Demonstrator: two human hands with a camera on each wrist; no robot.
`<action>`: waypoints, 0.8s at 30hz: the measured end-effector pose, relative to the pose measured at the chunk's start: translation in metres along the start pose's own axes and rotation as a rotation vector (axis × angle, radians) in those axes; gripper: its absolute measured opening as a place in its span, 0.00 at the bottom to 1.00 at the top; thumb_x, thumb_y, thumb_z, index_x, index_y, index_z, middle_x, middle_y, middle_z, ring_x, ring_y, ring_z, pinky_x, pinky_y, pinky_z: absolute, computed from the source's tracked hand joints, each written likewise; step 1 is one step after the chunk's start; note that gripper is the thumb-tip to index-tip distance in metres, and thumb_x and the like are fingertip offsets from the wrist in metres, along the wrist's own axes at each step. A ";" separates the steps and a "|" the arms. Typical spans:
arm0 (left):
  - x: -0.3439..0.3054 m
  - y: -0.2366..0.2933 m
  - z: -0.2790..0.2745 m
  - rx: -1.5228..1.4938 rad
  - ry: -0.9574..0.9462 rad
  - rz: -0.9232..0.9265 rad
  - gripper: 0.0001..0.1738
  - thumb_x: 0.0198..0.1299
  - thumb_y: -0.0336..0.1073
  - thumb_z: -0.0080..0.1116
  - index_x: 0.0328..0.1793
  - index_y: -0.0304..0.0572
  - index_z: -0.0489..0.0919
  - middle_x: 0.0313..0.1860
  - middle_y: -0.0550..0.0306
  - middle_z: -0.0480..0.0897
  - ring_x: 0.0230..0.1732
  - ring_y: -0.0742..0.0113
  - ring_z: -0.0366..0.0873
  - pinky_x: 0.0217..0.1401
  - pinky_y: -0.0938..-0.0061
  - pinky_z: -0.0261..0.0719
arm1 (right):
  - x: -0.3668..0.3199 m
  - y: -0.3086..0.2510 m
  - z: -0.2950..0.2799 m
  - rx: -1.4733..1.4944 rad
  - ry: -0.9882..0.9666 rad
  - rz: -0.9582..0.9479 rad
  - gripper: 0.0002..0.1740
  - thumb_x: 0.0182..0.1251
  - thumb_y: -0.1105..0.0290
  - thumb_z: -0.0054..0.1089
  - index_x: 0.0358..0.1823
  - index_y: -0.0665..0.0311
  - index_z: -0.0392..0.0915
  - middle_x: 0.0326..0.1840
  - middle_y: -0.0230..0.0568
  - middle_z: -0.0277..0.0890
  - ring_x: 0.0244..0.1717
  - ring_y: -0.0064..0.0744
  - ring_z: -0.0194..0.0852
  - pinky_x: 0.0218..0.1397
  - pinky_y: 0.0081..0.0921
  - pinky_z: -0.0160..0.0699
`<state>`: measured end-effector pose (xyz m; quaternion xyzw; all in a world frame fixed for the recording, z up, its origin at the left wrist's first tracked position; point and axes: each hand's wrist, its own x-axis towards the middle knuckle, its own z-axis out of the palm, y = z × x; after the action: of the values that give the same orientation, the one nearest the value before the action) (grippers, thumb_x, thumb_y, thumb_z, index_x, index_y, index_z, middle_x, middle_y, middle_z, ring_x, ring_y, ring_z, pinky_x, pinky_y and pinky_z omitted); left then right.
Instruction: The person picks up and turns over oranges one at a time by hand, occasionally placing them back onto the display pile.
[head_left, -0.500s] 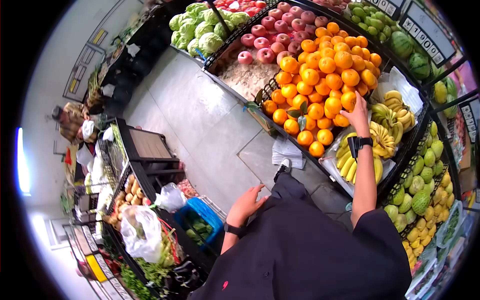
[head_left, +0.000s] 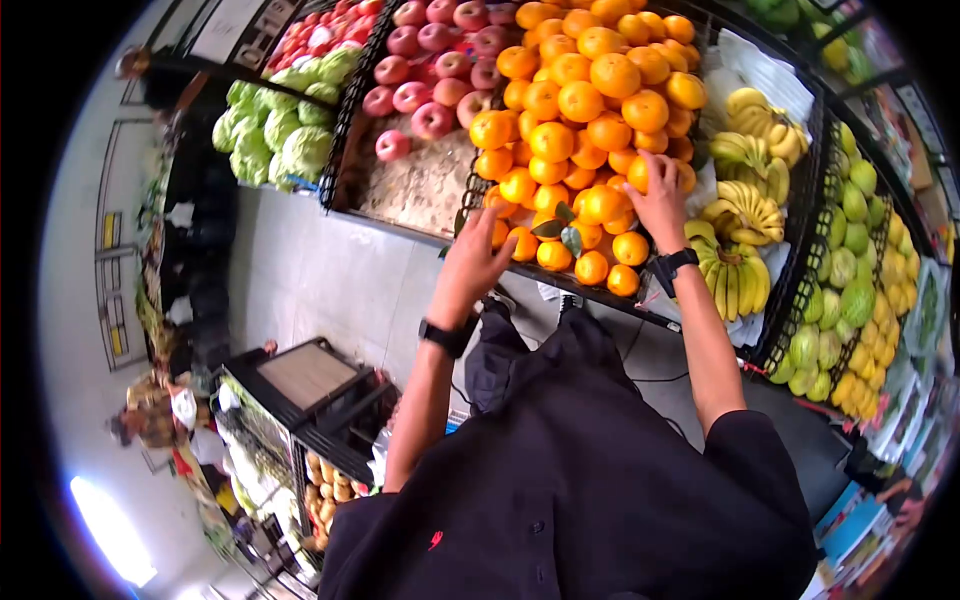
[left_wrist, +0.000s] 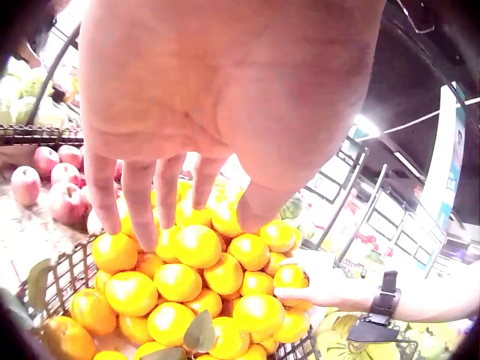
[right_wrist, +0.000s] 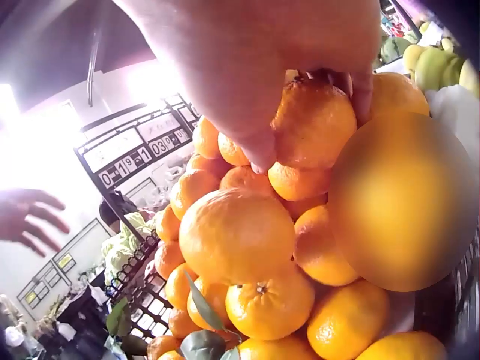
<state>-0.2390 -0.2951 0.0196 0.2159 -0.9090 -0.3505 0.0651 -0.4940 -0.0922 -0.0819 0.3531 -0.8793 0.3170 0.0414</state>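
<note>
My right hand is at the right side of a heaped pile of oranges. In the right wrist view its thumb and fingers curl round one orange on the slope of the pile. My left hand hangs over the pile's front left corner, fingers spread and nothing held. In the left wrist view the left palm faces the camera, its fingers stretched down in front of the oranges. Dark green leaves stick up among the lower oranges.
Red apples lie left of the oranges, with green cabbages beyond. Bunches of bananas rest on white paper to the right. A black mesh divider separates them from green melons. Behind me stands a crate of potatoes.
My left hand has come forward from beside my body to the oranges. My right hand has shifted left, away from the bananas. The head view has turned and moved closer to the stall.
</note>
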 end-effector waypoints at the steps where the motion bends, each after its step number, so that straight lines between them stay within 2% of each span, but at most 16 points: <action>1: 0.026 0.003 0.001 -0.005 0.019 0.011 0.30 0.66 0.40 0.63 0.72 0.40 0.70 0.60 0.37 0.78 0.63 0.37 0.76 0.65 0.56 0.76 | -0.001 -0.005 0.001 -0.028 -0.009 0.035 0.37 0.58 0.64 0.76 0.69 0.53 0.71 0.64 0.51 0.67 0.64 0.58 0.68 0.66 0.48 0.73; 3: 0.074 -0.005 0.020 -0.043 0.099 0.133 0.35 0.65 0.42 0.64 0.75 0.40 0.66 0.67 0.36 0.72 0.64 0.38 0.75 0.67 0.56 0.75 | -0.006 -0.023 0.005 -0.027 0.071 0.097 0.36 0.58 0.64 0.76 0.68 0.54 0.71 0.64 0.52 0.67 0.65 0.59 0.67 0.67 0.49 0.72; 5: 0.116 -0.015 0.056 0.028 0.134 0.242 0.38 0.64 0.45 0.66 0.77 0.44 0.66 0.73 0.37 0.66 0.70 0.34 0.68 0.72 0.53 0.71 | -0.017 -0.055 0.015 0.021 0.222 0.234 0.35 0.61 0.64 0.74 0.69 0.58 0.69 0.64 0.53 0.68 0.66 0.63 0.64 0.70 0.53 0.66; 6: 0.126 -0.014 0.071 0.043 0.121 0.273 0.39 0.63 0.46 0.66 0.78 0.46 0.66 0.75 0.38 0.65 0.73 0.31 0.64 0.73 0.50 0.69 | -0.030 -0.068 0.030 0.085 0.319 0.297 0.36 0.64 0.63 0.71 0.71 0.60 0.66 0.64 0.58 0.68 0.68 0.65 0.60 0.72 0.56 0.62; 8: 0.137 -0.016 0.098 0.318 0.130 0.310 0.38 0.62 0.45 0.68 0.78 0.52 0.68 0.78 0.39 0.62 0.73 0.25 0.58 0.75 0.45 0.65 | -0.068 -0.086 0.089 0.060 0.441 0.479 0.37 0.70 0.56 0.66 0.74 0.63 0.62 0.69 0.68 0.61 0.72 0.68 0.58 0.73 0.56 0.62; 9: 0.148 -0.030 0.110 0.262 0.216 0.408 0.37 0.59 0.41 0.68 0.76 0.56 0.71 0.77 0.39 0.63 0.72 0.25 0.58 0.74 0.43 0.66 | -0.084 -0.088 0.107 0.006 0.411 0.488 0.36 0.73 0.52 0.63 0.74 0.61 0.62 0.71 0.65 0.58 0.72 0.69 0.58 0.72 0.56 0.63; 10: 0.153 -0.038 0.111 0.295 0.197 0.398 0.32 0.58 0.42 0.68 0.71 0.60 0.74 0.76 0.44 0.63 0.69 0.27 0.61 0.72 0.46 0.68 | -0.096 -0.096 0.117 -0.131 0.444 0.454 0.35 0.74 0.50 0.60 0.74 0.60 0.63 0.72 0.64 0.58 0.71 0.69 0.59 0.71 0.55 0.64; 12: 0.163 -0.053 0.102 0.287 0.127 0.466 0.31 0.57 0.36 0.67 0.69 0.61 0.75 0.74 0.45 0.65 0.67 0.30 0.63 0.71 0.48 0.70 | -0.106 -0.093 0.123 -0.208 0.378 0.459 0.34 0.74 0.51 0.60 0.74 0.60 0.64 0.73 0.64 0.57 0.71 0.69 0.60 0.71 0.54 0.64; 14: 0.164 -0.053 0.088 0.226 0.039 0.510 0.29 0.58 0.34 0.66 0.68 0.58 0.76 0.72 0.42 0.66 0.64 0.30 0.66 0.67 0.50 0.74 | -0.107 -0.088 0.110 -0.147 0.338 0.409 0.34 0.73 0.52 0.62 0.73 0.60 0.64 0.73 0.63 0.57 0.70 0.68 0.61 0.72 0.53 0.64; 16: 0.154 -0.055 0.071 0.058 -0.052 0.462 0.29 0.58 0.35 0.66 0.68 0.56 0.75 0.71 0.40 0.67 0.62 0.30 0.68 0.66 0.51 0.75 | -0.112 -0.092 0.097 -0.021 0.242 0.431 0.37 0.66 0.60 0.71 0.73 0.59 0.65 0.73 0.59 0.60 0.71 0.66 0.60 0.73 0.53 0.64; 18: 0.144 -0.064 0.050 -0.017 -0.070 0.416 0.29 0.57 0.38 0.70 0.66 0.53 0.77 0.68 0.41 0.71 0.63 0.34 0.73 0.66 0.53 0.77 | -0.114 -0.095 0.091 0.009 0.202 0.395 0.38 0.64 0.64 0.73 0.73 0.59 0.65 0.72 0.57 0.62 0.72 0.65 0.61 0.73 0.52 0.65; 23: 0.094 -0.105 0.045 -0.157 -0.145 0.197 0.33 0.52 0.41 0.76 0.65 0.47 0.78 0.63 0.42 0.75 0.59 0.40 0.78 0.61 0.56 0.81 | -0.111 -0.082 0.081 0.079 0.320 0.450 0.40 0.60 0.66 0.75 0.72 0.61 0.64 0.69 0.57 0.66 0.71 0.62 0.62 0.73 0.50 0.65; 24: 0.086 -0.115 0.050 -0.104 -0.152 0.235 0.34 0.49 0.41 0.76 0.64 0.45 0.78 0.62 0.43 0.75 0.58 0.39 0.79 0.59 0.56 0.82 | -0.109 -0.075 0.076 0.051 0.337 0.472 0.40 0.57 0.65 0.78 0.70 0.61 0.66 0.67 0.55 0.68 0.69 0.59 0.65 0.73 0.48 0.66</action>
<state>-0.2894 -0.3782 -0.0973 0.0773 -0.9110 -0.4022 0.0477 -0.3525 -0.1135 -0.1351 0.0819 -0.9097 0.3938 0.1030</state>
